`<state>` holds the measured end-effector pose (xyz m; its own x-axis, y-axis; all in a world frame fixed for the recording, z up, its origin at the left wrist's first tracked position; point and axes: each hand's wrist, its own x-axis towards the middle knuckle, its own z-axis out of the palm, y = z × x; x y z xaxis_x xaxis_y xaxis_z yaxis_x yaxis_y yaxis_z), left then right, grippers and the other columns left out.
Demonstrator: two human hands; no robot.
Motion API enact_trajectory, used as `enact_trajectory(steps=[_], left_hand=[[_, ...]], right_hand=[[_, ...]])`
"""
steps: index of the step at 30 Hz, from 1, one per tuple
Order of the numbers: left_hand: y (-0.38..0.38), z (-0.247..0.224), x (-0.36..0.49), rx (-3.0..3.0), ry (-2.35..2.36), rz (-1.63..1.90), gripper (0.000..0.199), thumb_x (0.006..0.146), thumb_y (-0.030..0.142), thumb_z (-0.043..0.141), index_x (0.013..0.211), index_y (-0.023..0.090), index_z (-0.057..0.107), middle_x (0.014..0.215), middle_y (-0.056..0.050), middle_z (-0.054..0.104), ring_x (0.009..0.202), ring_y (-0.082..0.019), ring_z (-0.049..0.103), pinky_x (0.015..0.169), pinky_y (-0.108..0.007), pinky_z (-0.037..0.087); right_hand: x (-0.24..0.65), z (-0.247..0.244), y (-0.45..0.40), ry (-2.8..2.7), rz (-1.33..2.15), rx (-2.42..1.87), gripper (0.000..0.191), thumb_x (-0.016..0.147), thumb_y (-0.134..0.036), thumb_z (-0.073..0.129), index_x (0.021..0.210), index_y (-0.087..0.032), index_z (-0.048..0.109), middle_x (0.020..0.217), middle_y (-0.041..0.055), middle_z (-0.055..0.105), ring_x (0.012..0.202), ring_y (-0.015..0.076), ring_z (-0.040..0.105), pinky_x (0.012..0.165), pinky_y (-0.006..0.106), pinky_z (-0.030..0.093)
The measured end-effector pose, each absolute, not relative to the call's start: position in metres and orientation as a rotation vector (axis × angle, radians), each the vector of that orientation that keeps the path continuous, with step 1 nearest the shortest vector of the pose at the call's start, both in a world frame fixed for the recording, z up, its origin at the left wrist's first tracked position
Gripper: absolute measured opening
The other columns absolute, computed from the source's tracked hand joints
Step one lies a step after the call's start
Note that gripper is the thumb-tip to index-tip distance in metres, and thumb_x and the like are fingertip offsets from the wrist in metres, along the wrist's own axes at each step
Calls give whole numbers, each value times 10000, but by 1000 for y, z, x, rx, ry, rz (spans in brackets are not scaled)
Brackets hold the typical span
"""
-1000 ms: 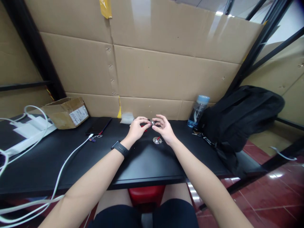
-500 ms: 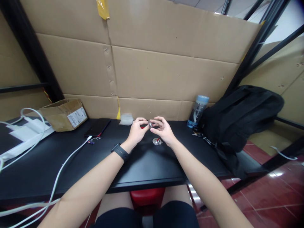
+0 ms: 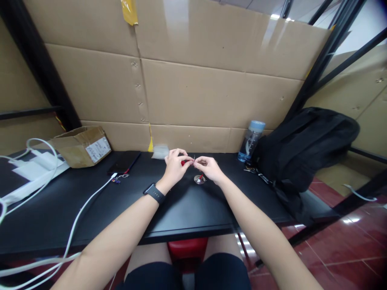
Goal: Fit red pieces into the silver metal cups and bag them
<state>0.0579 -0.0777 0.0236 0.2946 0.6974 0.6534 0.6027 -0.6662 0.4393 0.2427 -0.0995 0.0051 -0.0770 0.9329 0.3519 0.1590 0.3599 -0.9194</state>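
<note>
My left hand (image 3: 177, 165), with a dark watch on its wrist, is closed in a pinch on a small round metal finger cymbal (image 3: 194, 159), seen nearly edge-on. Something red (image 3: 183, 163), perhaps its cord, shows between the fingers of that hand. My right hand (image 3: 208, 168) pinches at the same cymbal from the other side, its fingertips almost meeting the left ones. Below them, a second finger cymbal (image 3: 198, 181) lies on the black table (image 3: 187, 213), shiny and round with a red cord at its middle.
Behind the hands sits a translucent white packet (image 3: 160, 152). To the left are a phone (image 3: 122, 162), an open cardboard box (image 3: 83, 149) and white cables (image 3: 81, 209). A water bottle (image 3: 250, 141), keys (image 3: 250, 169) and a black backpack (image 3: 311, 149) stand at the right.
The held cymbal has turned more edge-on. My right hand's fingers, spread around it before, have closed to a pinch near the left fingertips. The cymbal on the table has stayed put.
</note>
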Motion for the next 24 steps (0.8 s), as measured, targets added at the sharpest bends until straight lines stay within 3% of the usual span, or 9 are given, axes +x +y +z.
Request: enact_trajectory(steps=[15,21,24], left_hand=[[-73,19,55,2586,1174,1219,96,893,325,737,835,295,808,1100,-64,661,1193,-307,482,965,-487,352],[-73,22,54,2450,1103,1206,249,1008,410,529,1079,291,736,1179,-49,659,1173,-262,542,998,-454,373],[-73,20,53,2477,1069,1022,278,973,500,549,1066,321,741,1201,-35,668,1206,-285,529,1013,-476,366]], right_hand=[[247,3,-97,-1729,693,-1112,184,866,-320,661,846,-165,758,876,56,754,865,198,679,854,333,514],[251,6,-97,-1904,347,-1191,91,797,-145,672,753,-182,742,1034,64,691,930,181,644,879,330,498],[253,6,-99,-1947,296,-1217,82,785,-131,694,767,-189,750,1069,62,673,937,180,633,853,327,497]])
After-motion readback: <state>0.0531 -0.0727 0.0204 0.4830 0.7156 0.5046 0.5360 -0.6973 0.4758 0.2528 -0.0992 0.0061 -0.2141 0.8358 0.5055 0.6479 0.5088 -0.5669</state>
